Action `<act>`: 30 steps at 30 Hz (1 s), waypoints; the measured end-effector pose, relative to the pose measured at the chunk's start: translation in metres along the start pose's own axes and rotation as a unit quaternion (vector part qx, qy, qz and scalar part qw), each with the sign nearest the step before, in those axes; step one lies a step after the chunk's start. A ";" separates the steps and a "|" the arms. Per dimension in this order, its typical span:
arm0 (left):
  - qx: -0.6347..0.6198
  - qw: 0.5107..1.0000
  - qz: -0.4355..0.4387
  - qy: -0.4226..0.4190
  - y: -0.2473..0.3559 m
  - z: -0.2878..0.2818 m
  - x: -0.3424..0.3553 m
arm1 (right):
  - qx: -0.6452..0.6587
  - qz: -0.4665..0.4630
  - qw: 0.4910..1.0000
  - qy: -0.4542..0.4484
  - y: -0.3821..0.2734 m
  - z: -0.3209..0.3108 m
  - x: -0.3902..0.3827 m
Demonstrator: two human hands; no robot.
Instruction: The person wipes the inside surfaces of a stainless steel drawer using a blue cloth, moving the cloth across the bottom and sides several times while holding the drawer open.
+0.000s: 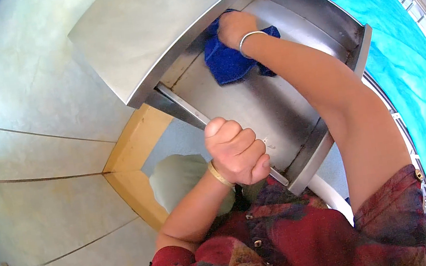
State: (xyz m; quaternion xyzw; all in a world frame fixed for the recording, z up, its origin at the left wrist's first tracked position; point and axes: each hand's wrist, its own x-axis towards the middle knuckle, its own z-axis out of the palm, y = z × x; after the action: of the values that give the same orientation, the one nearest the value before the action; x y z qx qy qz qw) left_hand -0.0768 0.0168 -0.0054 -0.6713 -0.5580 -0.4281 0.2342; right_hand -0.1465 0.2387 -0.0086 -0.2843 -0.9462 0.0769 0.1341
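A metal drawer (pixel 231 109) is pulled out from under a metal top. My left hand (pixel 238 150) is closed in a fist around the drawer's near left side edge. Inside the drawer, toward its back, my right hand (pixel 236 27) presses down on a dark blue cloth (pixel 228 64), with its fingers curled into the fabric. Part of the cloth spreads out to the near side of the hand and another bit shows beyond the wrist. My fingertips are hidden by the back of the hand and the cloth. Dark grime lines the drawer's inner corners.
The metal top (pixel 144 31) overhangs the drawer's back left. A pale tiled wall (pixel 37 125) with a tan skirting strip (pixel 133 144) stands on the left. Bright turquoise sheeting (pixel 399 63) lies to the right of the drawer. The drawer's front panel (pixel 312 160) rises near my body.
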 end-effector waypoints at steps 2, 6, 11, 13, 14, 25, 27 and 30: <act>0.000 1.000 -0.003 -0.004 0.002 0.000 -0.001 | -0.012 -0.080 0.996 -0.047 -0.013 0.002 -0.011; -0.001 1.000 -0.003 0.001 0.001 0.002 -0.002 | 0.014 -0.255 0.961 -0.108 -0.056 0.002 -0.046; -0.002 1.000 0.000 -0.006 0.002 0.002 0.001 | 0.068 -0.349 0.917 -0.180 -0.066 0.009 -0.051; 0.000 1.000 -0.001 0.001 0.001 0.003 0.000 | -0.004 -0.387 0.914 -0.120 -0.060 0.001 -0.050; 0.003 1.000 -0.004 -0.006 0.000 0.002 0.000 | -0.020 -0.371 0.920 -0.120 -0.055 -0.004 -0.045; 0.000 1.000 -0.002 0.004 0.001 0.008 0.004 | -0.133 -0.197 0.969 -0.066 0.015 -0.010 -0.009; 0.008 1.000 0.000 -0.001 0.001 0.004 0.001 | -0.104 -0.308 0.942 -0.084 -0.020 0.000 -0.024; 0.004 1.000 -0.006 -0.018 0.000 -0.002 -0.001 | 0.002 -0.431 0.894 -0.120 -0.068 0.005 -0.056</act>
State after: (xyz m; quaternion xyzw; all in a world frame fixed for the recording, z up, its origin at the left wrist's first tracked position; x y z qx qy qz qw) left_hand -0.0777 0.0149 -0.0054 -0.6741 -0.5682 -0.4151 0.2244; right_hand -0.1385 0.1506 -0.0096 0.1633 -0.9846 0.0475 0.0398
